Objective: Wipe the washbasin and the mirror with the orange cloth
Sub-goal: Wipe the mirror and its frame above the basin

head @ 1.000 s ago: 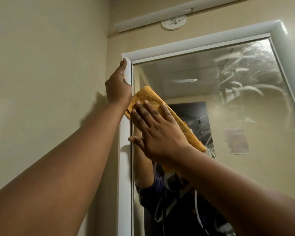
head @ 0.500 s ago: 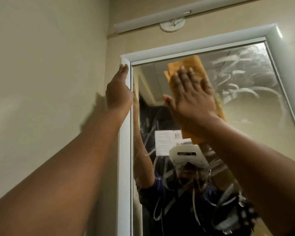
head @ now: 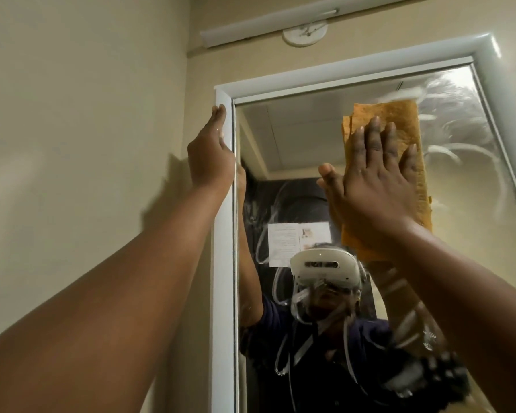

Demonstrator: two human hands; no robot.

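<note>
Standing at beige wall [head: 81, 114], facing mirror [head: 295, 138] | left hand [head: 210, 150], 10 o'clock, fingers straight, resting on white frame [head: 221, 263] | right hand [head: 376, 174], 1 o'clock, fingers spread flat, pressing orange cloth [head: 396, 120] against glass, streaks [head: 459, 120] lying beyond.

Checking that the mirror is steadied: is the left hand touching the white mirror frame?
Touching. The head view shows the left hand laid against the white mirror frame near its top left corner, no gap visible.
</note>
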